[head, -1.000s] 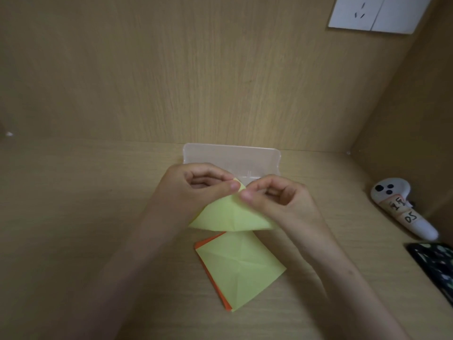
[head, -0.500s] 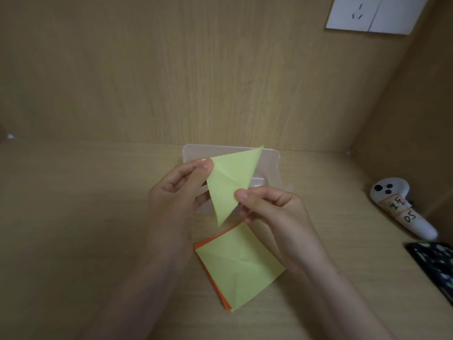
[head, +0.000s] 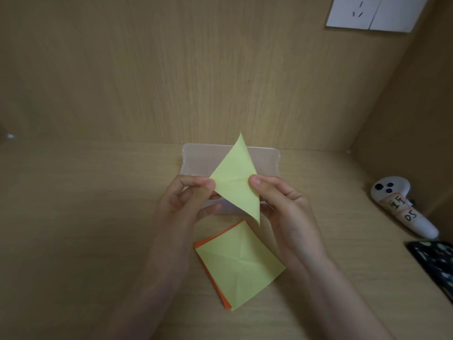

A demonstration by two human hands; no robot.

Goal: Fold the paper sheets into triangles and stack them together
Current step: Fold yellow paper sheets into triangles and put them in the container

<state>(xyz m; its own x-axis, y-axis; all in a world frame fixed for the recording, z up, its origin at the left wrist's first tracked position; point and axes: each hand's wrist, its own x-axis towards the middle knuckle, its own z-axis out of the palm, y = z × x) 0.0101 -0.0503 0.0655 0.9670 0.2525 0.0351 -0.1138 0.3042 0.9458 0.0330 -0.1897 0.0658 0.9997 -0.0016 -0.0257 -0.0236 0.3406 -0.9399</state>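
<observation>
— Since half a second ago the folded yellow paper (head: 236, 182) has turned: its top point, which leaned to the right, now stands nearly straight up, and the right hand (head: 282, 207) has moved up to its right corner.
— And the other hand?
— The left hand (head: 186, 202) pinches the left corner between thumb and forefinger, the other fingers curled. The right pinches the opposite corner the same way. The paper is held in the air, in front of a clear plastic box (head: 267, 160) at the back of the wooden table (head: 73, 217).
— Where are the other sheets?
— The stack of sheets (head: 241, 263) lies flat on the table, nearer than the hands. A creased yellow sheet is on top, with orange edges (head: 226, 305) showing along its left side.
— Anything else?
— A white controller (head: 402, 207) with handwritten labels lies at the right, a dark patterned thing (head: 434, 266) just in front of it, and a wall socket (head: 372, 13) is at the top right.
</observation>
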